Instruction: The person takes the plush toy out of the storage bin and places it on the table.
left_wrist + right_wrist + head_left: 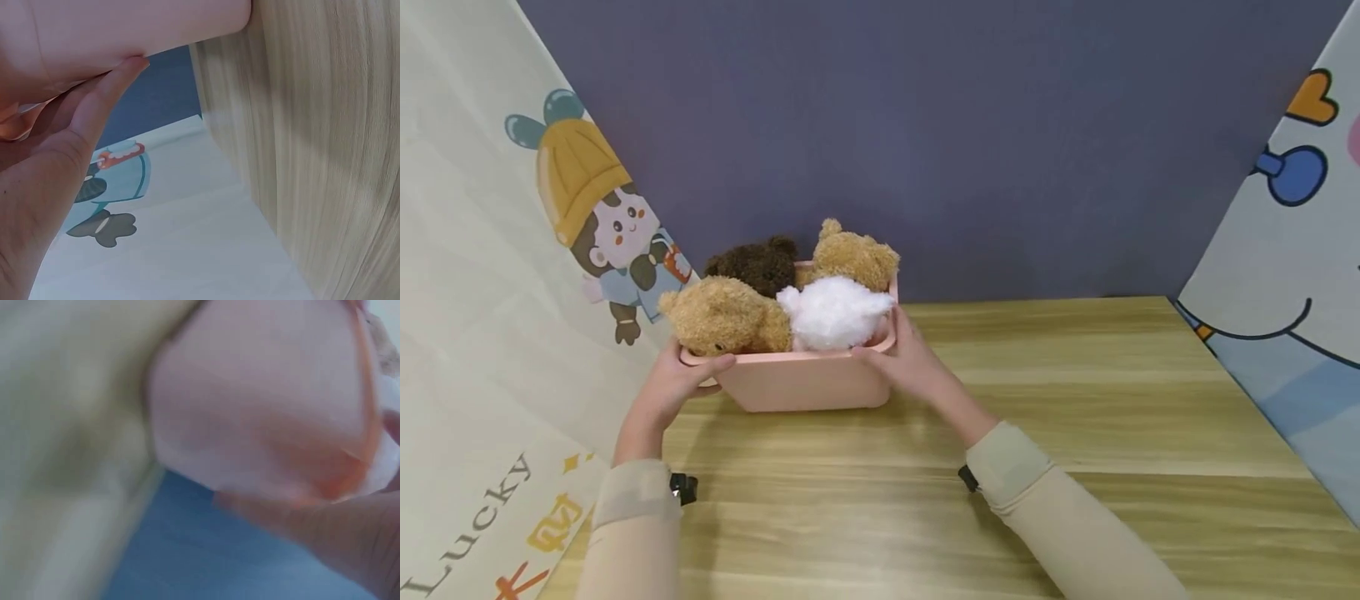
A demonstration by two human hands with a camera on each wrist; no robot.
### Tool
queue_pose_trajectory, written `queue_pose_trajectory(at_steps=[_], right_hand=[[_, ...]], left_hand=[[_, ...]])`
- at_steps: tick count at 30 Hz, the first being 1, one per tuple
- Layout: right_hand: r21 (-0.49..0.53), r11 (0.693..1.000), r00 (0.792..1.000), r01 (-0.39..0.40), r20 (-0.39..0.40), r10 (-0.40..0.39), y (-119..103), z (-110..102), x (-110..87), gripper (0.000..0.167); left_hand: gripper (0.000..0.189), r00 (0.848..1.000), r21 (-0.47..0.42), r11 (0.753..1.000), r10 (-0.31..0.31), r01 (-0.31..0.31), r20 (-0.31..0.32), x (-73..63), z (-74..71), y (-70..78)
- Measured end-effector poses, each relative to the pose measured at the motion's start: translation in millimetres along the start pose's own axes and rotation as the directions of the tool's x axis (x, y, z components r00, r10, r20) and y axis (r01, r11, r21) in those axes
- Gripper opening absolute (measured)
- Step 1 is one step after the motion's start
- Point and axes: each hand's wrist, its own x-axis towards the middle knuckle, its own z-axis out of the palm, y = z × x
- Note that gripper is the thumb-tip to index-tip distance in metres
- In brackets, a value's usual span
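Observation:
A pink plastic bin point(808, 385) stands at the back left of the table, filled with plush toys. Inside, a tan plush toy point(718, 312) lies at front left, and a white plush toy point(835, 312) at front right. Behind them are a dark brown plush toy point(756, 265) and a second tan plush toy point(853, 257). My left hand point(673, 379) grips the bin's left end, thumb over the front rim. At the right end my right hand point(913, 358) holds the rim, its thumb also on the front. Both wrist views show fingers against the bin's sides; whether its base touches the table is unclear.
The wood-grain table point(1037, 400) extends to the right and front of the bin. A dark blue-grey panel point(940, 150) rises at the back. White printed sheets flank the table, with a cartoon child on the left sheet point(482, 275) and cartoon shapes on the right sheet point(1240, 283).

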Motion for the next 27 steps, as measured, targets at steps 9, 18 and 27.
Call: queue_pose_trajectory(at_steps=[9,18,27], right_hand=[[-0.523,0.816,0.969,0.247,0.126,-0.212,-79.0,-13.0,11.2,0.102],[-0.409,0.865,0.951,0.290,0.229,-0.210,-81.8,-6.5,37.3,0.107],[-0.377,0.874,0.948,0.306,0.206,-0.243,-62.1,-11.4,39.3,0.107]], left_hand=[[0.102,1.000,0.034,0.999,-0.009,0.008,0.008,-7.2,-11.3,-7.8],[0.102,1.000,0.029,0.999,-0.015,0.014,0.021,-7.4,-9.8,-6.6],[0.103,0.999,0.032,0.999,-0.027,0.026,0.033,0.0,-1.3,-5.3]])
